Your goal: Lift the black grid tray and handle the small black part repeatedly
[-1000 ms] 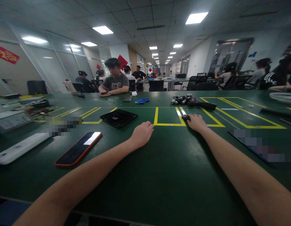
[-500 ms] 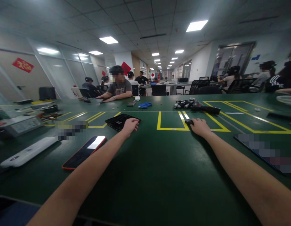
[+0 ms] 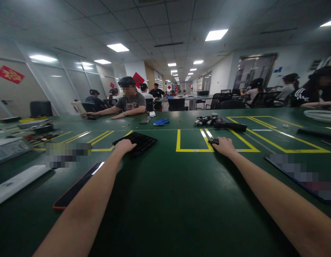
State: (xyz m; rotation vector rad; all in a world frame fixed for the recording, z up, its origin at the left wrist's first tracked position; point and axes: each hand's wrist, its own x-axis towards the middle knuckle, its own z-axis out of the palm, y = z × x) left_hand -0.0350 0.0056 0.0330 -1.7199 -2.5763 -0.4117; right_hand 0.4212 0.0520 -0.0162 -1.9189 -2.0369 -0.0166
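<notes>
My left hand is closed on the near left edge of a flat black tray with a grid-like surface, its thumb pointing right across it. The tray appears tilted, its far corner towards a yellow tape line. My right hand is closed around a small black object at the near edge of a yellow tape frame. The fingers cover most of that object, so its kind does not show. By my left forearm lies a phone with an orange edge, partly covered by the arm.
Black cables with metal ends and a black tube-like piece lie beyond my right hand. Blue gloves are farther off. A white device lies left, a blurred dark-edged panel right. Across the table sits a person.
My left hand has moved from the tray's near right side to its left edge and gripped it; the tray's angle differs. My right hand stays on the small black object. The view has turned slightly right.
</notes>
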